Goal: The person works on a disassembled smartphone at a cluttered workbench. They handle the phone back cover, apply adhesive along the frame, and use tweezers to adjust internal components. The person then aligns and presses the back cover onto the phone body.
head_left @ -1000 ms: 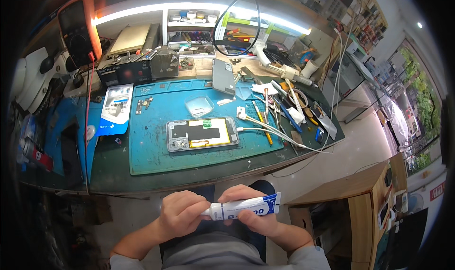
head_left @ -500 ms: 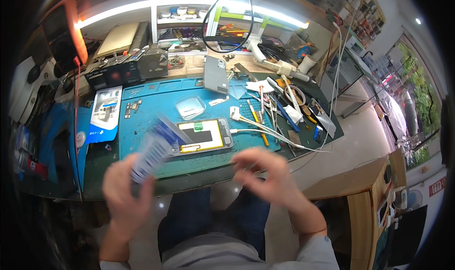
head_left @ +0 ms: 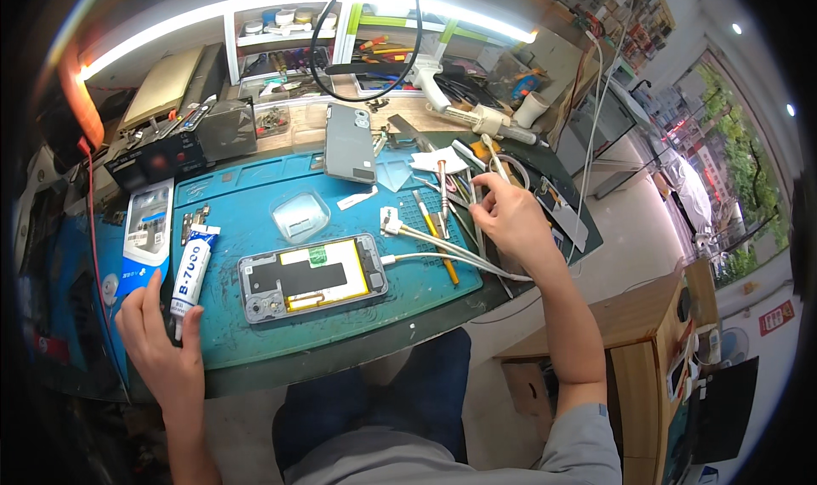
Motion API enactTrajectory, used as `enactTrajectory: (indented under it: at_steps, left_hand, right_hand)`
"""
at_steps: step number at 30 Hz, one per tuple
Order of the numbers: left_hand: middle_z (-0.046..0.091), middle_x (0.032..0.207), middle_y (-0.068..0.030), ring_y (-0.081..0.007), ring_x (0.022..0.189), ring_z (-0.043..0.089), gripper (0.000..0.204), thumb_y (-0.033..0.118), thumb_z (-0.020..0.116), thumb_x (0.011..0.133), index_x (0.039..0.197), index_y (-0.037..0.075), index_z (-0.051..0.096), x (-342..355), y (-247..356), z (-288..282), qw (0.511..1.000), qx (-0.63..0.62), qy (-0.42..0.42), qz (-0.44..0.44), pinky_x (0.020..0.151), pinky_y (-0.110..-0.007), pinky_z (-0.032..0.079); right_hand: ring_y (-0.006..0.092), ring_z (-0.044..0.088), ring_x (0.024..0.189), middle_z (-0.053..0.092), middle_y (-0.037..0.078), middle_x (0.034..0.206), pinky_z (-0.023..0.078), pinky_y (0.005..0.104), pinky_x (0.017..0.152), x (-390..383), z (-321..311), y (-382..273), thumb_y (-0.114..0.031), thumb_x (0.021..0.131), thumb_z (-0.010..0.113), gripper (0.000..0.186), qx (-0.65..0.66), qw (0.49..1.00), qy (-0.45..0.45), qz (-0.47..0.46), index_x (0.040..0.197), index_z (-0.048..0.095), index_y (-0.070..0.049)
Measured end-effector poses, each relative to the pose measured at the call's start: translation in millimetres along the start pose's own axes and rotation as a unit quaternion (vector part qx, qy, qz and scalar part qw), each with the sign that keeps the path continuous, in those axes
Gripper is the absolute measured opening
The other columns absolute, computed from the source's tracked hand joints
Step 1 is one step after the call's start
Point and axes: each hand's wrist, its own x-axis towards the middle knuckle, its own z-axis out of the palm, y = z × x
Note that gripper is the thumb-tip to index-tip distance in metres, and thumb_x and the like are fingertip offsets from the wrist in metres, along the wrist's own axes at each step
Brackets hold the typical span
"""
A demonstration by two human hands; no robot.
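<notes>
An opened phone (head_left: pixel 312 277) lies back-up on the blue work mat (head_left: pixel 255 332), its yellow-edged battery showing, with a white cable (head_left: pixel 442 259) plugged into its right end. My left hand (head_left: pixel 157 336) rests at the mat's left edge, fingers on the nozzle end of a white glue tube (head_left: pixel 192 264) that lies on the mat. My right hand (head_left: pixel 508 217) reaches into a cluster of tweezers and screwdrivers (head_left: pixel 447 204) at the right, fingertips pinching among them. Which tool it holds is not clear.
A grey phone back cover (head_left: pixel 350 145) leans at the mat's far edge. A clear plastic case (head_left: pixel 299 216) lies above the phone, and a blue packet (head_left: pixel 146 240) lies left of the tube. Shelves, a black box (head_left: pixel 179 145) and a hot-air tool (head_left: pixel 459 106) crowd the back.
The tube was held in both hands near my lap, then lifted by my left hand. Now it lies on the mat, and my right hand has moved out to the tools.
</notes>
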Motion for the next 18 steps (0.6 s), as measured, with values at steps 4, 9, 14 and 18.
enactTrajectory:
  at_steps: [4, 9, 14, 18]
  left_hand:
    - [0.053, 0.119, -0.0147, -0.0306, 0.108, 0.049, 0.047, 0.027, 0.066, 0.096, 0.132, -0.003, 0.057, -3.6, 0.3, -2.5, 0.998, -0.001, 0.029, 0.047, 0.094, -0.043, 0.041]
    - [0.054, 0.117, -0.0135, -0.0294, 0.107, 0.049, 0.046, 0.027, 0.064, 0.098, 0.132, -0.002, 0.057, -8.3, 1.0, 3.4, 0.996, -0.002, 0.032, 0.085, 0.093, -0.043, 0.040]
    - [0.055, 0.115, -0.0126, -0.0285, 0.107, 0.049, 0.043, 0.026, 0.063, 0.099, 0.131, -0.002, 0.058, -6.4, 4.5, 2.6, 0.992, -0.012, 0.029, 0.119, 0.092, -0.042, 0.040]
    - [0.055, 0.116, -0.0123, -0.0283, 0.107, 0.049, 0.043, 0.025, 0.063, 0.099, 0.131, -0.002, 0.058, -6.8, 5.3, 2.3, 0.993, -0.014, 0.025, 0.114, 0.092, -0.042, 0.040]
  right_hand:
    - [0.0286, 0.069, 0.076, 0.069, 0.008, 0.084, 0.053, 0.0389, 0.068, 3.0, -11.9, 1.8, -0.015, 0.087, 0.069, 0.018, -0.096, 0.989, 0.114, -0.001, 0.104, 0.066, -0.008]
    - [0.0253, 0.066, 0.072, 0.067, 0.008, 0.088, 0.052, 0.0352, 0.066, 3.2, -9.1, -5.4, -0.016, 0.087, 0.071, 0.010, -0.032, 0.993, 0.067, -0.095, 0.093, 0.070, -0.008]
    - [0.0271, 0.067, 0.078, 0.066, 0.009, 0.088, 0.053, 0.0386, 0.070, 31.3, 8.3, 10.1, -0.023, 0.088, 0.069, 0.015, -0.116, 0.987, 0.032, -0.106, 0.092, 0.073, -0.009]
    - [0.0296, 0.067, 0.086, 0.068, 0.010, 0.093, 0.053, 0.0413, 0.078, 53.6, 15.5, 14.8, -0.025, 0.089, 0.064, 0.019, -0.174, 0.982, 0.046, -0.053, 0.092, 0.074, -0.009]
